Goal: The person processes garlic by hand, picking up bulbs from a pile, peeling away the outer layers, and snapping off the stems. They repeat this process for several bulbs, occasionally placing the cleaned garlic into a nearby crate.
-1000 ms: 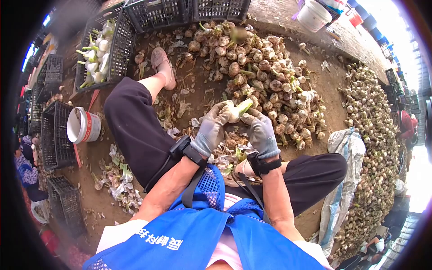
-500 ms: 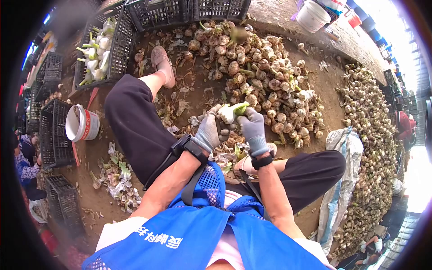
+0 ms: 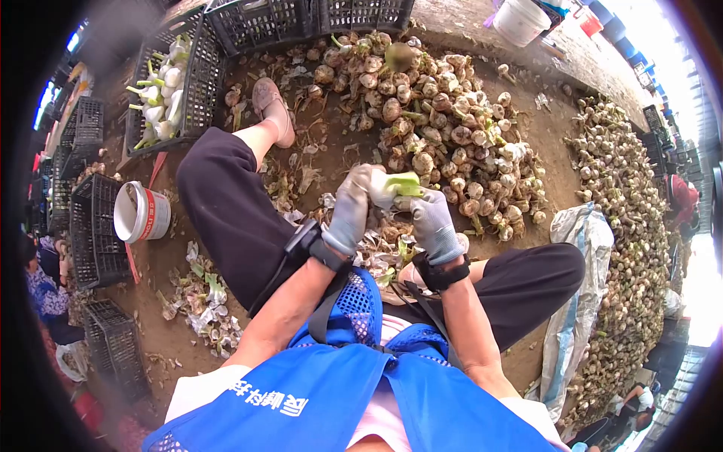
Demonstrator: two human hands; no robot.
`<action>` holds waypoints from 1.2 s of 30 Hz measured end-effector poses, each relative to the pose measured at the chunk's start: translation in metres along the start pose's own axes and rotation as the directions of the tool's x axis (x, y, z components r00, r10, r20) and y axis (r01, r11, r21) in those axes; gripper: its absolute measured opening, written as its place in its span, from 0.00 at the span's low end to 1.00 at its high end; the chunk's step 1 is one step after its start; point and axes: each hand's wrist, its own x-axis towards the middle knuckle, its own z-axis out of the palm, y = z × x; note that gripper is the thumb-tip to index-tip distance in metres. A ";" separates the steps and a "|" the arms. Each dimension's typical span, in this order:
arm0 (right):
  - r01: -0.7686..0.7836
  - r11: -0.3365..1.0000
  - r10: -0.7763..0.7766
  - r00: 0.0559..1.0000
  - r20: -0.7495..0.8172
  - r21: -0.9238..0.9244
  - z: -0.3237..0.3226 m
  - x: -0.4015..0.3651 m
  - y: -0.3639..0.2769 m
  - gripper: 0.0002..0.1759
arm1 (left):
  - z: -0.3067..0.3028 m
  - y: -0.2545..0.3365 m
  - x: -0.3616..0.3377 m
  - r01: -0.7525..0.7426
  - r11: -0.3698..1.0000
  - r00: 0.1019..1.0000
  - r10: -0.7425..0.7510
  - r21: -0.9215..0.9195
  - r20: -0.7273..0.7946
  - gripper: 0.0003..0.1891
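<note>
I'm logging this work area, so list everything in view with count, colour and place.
held garlic bulb: one, white with green stem, between the hands
near garlic pile: many, brownish, beyond the hands
large garlic pile: many, brownish, far right
crated garlic: several, white and green, upper left
crates: several, black, top and left
buckets: two, white, left and top right
red container: one, top right
sack: one, whitish with blue, right
peelings: many, pale, around the legs
other people: several, partly visible, left and right edges
blurred edges: uncountable
vest: one, blue, bottom
legs: two, dark trousers, centre
hands: two, grey gloves, centre
</note>
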 end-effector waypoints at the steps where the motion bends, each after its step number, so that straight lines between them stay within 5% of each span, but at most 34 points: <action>1: -0.016 0.995 0.017 1.000 0.011 -0.094 -0.003 0.001 0.000 0.10 | -0.007 -0.001 -0.002 0.319 0.939 0.947 -0.320 -0.126 0.017 0.26; 2: -0.031 0.981 0.035 0.999 0.020 -0.189 -0.005 0.002 -0.001 0.10 | -0.012 -0.002 -0.004 0.599 0.764 0.796 -0.600 -0.239 0.075 0.27; 6: -0.019 0.984 0.012 0.999 -0.045 -0.179 -0.012 0.001 0.001 0.11 | -0.019 -0.008 0.006 0.622 0.781 0.778 -0.608 -0.055 0.159 0.20; 7: 0.049 0.948 -0.077 0.994 -0.077 -0.313 -0.014 0.004 0.003 0.10 | -0.017 -0.022 0.009 0.271 0.918 0.959 -0.285 0.289 0.005 0.20; 8: 0.072 0.866 -0.138 0.986 -0.097 -0.495 -0.014 0.004 0.004 0.08 | -0.014 -0.036 0.011 -0.088 0.779 0.993 0.118 0.621 -0.006 0.20; 9: 0.195 0.741 -0.282 0.959 -0.035 -0.642 -0.012 0.005 0.009 0.07 | -0.008 -0.040 0.007 -0.191 0.869 0.982 0.162 0.457 0.101 0.20; 10: 0.300 0.580 -0.406 0.912 0.051 -0.757 -0.010 0.006 0.015 0.07 | 0.005 -0.026 0.001 -0.422 0.662 0.905 0.343 0.619 0.251 0.18; 11: 0.287 0.653 -0.364 0.931 0.043 -0.701 -0.009 0.006 0.018 0.09 | 0.007 -0.013 -0.005 -0.092 0.935 0.985 0.035 0.344 0.167 0.16; 12: 0.287 0.657 -0.359 0.932 0.045 -0.697 -0.008 0.003 0.016 0.09 | 0.007 -0.006 -0.008 0.290 0.957 0.940 -0.286 0.006 0.188 0.15; 14: 0.069 0.984 -0.047 0.990 0.136 -0.166 -0.013 -0.010 0.004 0.11 | -0.005 -0.036 0.002 0.344 0.925 0.936 -0.323 -0.164 0.140 0.12; 15: 0.236 0.903 -0.201 0.971 0.133 -0.359 -0.013 -0.005 0.004 0.11 | -0.003 -0.037 0.003 0.379 0.889 0.925 -0.372 -0.258 0.075 0.13; 16: 0.271 0.955 -0.251 0.954 0.161 -0.117 -0.015 -0.010 0.002 0.11 | -0.001 -0.037 0.003 0.379 0.889 0.925 -0.373 -0.257 0.074 0.13; 18: 0.499 0.613 -0.444 0.859 0.256 -0.613 -0.026 -0.007 -0.009 0.10 | 0.003 -0.033 0.006 0.304 0.796 0.948 -0.306 -0.523 0.084 0.15; 19: 0.003 1.000 -0.002 0.998 -0.057 0.013 -0.028 0.000 -0.009 0.08 | -0.001 -0.025 0.005 0.343 0.744 0.937 -0.309 -0.573 0.160 0.17; 20: -0.006 0.991 -0.013 0.990 -0.139 -0.132 -0.049 0.018 0.012 0.08 | -0.003 -0.025 0.005 0.344 0.743 0.937 -0.310 -0.574 0.160 0.17; 22: -0.029 0.679 -0.204 0.952 -0.227 -0.734 -0.070 0.033 0.024 0.09 | -0.007 -0.025 0.004 0.344 0.650 0.925 -0.357 -0.678 0.129 0.17; 23: -0.081 0.448 -0.115 0.982 -0.148 -0.890 -0.082 0.040 0.039 0.09 | -0.009 -0.021 0.004 0.357 0.626 0.930 -0.307 -0.693 0.203 0.17; 24: -0.091 0.176 -0.006 0.996 -0.094 -0.980 -0.081 0.043 0.042 0.10 | -0.008 -0.020 0.005 0.357 0.626 0.931 -0.304 -0.694 0.204 0.17; 25: -0.197 0.142 0.217 0.962 -0.163 -0.970 -0.079 0.042 0.045 0.18 | -0.007 -0.019 0.006 0.319 0.664 0.943 -0.295 -0.676 0.155 0.17; 26: -0.129 -0.154 0.127 0.981 -0.150 -0.979 -0.074 0.032 0.055 0.27 | -0.009 -0.018 0.007 0.278 0.702 0.954 -0.284 -0.656 0.100 0.17; 28: 0.140 0.319 -0.133 0.986 0.102 -0.937 -0.058 0.024 0.037 0.32 | -0.018 -0.024 0.007 0.224 0.790 0.974 -0.206 -0.570 0.098 0.15; 29: 0.037 0.718 -0.044 0.999 0.008 -0.695 -0.045 0.018 0.021 0.29 | -0.018 -0.025 0.006 0.229 0.808 0.968 -0.246 -0.543 0.042 0.14; 30: -0.085 0.952 0.073 0.996 -0.050 -0.295 -0.017 0.008 -0.011 0.26 | -0.014 -0.023 0.005 0.240 0.824 0.959 -0.283 -0.514 -0.005 0.13; 32: -0.141 0.989 0.139 0.989 -0.049 -0.046 0.002 0.005 -0.021 0.19 | -0.011 -0.033 0.005 0.182 0.877 0.975 -0.221 -0.445 -0.036 0.11; 36: -0.149 0.970 0.149 0.989 -0.013 -0.192 0.010 0.007 -0.009 0.15 | -0.007 -0.027 0.004 0.242 0.874 0.950 -0.302 -0.420 -0.081 0.10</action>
